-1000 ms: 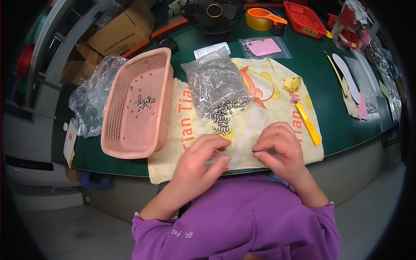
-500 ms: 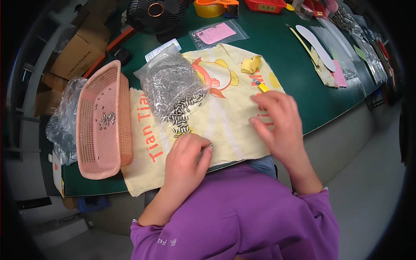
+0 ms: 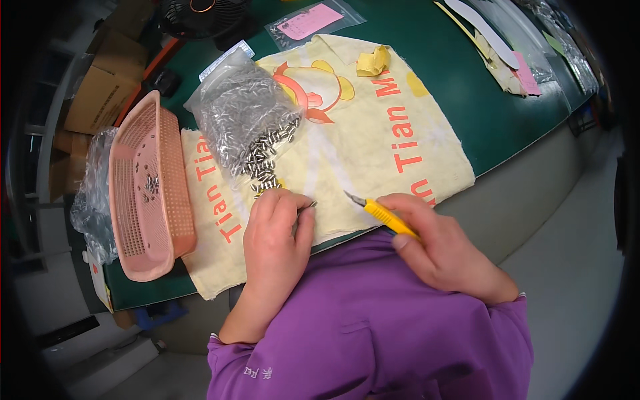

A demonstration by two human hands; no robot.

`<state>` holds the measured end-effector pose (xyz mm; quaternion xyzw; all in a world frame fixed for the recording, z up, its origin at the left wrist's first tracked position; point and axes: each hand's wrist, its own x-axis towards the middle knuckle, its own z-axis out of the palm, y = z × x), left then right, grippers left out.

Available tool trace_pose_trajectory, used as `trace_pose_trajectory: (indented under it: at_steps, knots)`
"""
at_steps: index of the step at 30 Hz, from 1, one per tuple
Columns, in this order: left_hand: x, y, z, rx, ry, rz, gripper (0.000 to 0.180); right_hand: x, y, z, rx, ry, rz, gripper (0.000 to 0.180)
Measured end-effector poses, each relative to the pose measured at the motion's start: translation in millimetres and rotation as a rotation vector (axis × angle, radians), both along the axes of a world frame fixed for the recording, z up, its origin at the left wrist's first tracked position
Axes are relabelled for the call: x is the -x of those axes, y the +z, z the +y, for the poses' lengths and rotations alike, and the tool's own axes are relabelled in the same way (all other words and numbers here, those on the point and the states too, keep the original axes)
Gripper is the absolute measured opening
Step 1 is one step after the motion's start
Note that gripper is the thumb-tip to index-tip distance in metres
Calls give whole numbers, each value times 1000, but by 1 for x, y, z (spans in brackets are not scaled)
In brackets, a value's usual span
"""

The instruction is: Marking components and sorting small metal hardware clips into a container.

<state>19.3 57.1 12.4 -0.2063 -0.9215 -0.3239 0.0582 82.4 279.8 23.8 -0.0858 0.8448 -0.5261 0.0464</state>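
My right hand (image 3: 437, 247) is closed round a yellow utility knife (image 3: 391, 219), its blade out and pointing left over the near part of a cream printed cloth (image 3: 360, 160). Close to the cloth's near edge, my left hand (image 3: 277, 230) pinches a small metal pin (image 3: 313, 204) between thumb and forefinger. Just beyond that hand, many loose metal pins (image 3: 265, 157) spill from the mouth of a clear plastic bag (image 3: 237, 110) full of the same pins. A pink plastic basket (image 3: 179, 217) stands left of the cloth, with several pins (image 3: 151, 185) on its bottom.
A crumpled yellow cloth scrap (image 3: 373, 62) lies on the cloth's far part. Beyond are a small pouch with a pink label (image 3: 310, 22) and a black fan (image 3: 203, 20). A white strip (image 3: 481, 32) lies at far right. Cardboard boxes (image 3: 107, 83) stand left of the green table (image 3: 460, 130).
My right hand has taken up the yellow knife from the cloth and brought it nearer, toward my left hand. My left hand still pinches the pin. The whole view has shifted slightly.
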Motion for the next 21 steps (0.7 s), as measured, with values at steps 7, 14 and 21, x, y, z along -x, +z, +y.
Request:
trace_pose_trajectory:
  at_steps: [7, 14, 21]
  knots:
    - [-1, -2, 3, 19, 10, 38, 13, -2, -13, -17, -267, 78, 64, 54]
    - [-2, -7, 4, -25, -2, 2, 13, -2, -16, -26, -340, 76, 139, 58]
    - [-4, -10, 4, -69, 31, -5, 12, -2, -12, -28, -423, 117, 133, 59]
